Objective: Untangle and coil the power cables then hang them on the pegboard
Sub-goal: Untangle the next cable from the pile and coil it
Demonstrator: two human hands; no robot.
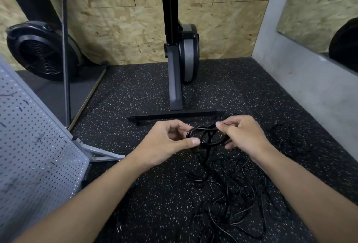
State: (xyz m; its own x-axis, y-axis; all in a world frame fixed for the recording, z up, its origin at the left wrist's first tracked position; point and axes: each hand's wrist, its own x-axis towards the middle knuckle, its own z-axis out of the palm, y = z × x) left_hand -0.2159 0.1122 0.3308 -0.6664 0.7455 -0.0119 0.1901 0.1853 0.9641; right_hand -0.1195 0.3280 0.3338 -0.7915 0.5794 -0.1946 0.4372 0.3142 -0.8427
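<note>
A knotted loop of black power cable [206,135] hangs between my two hands above the floor. My left hand [166,142] pinches the loop's left side between thumb and fingers. My right hand [242,134] grips its right side with curled fingers. From the knot the cable drops to a loose tangle of black cables [236,194] spread on the speckled rubber floor. A plug [119,228] lies at the tangle's lower left. The grey pegboard [34,155] stands tilted at the left on a metal foot.
A rowing machine stands upright against the chipboard wall, its T-shaped base [175,115] just beyond my hands. A second machine's black fan housing [41,51] is at the far left. A grey concrete ledge [310,80] with a mirror runs along the right.
</note>
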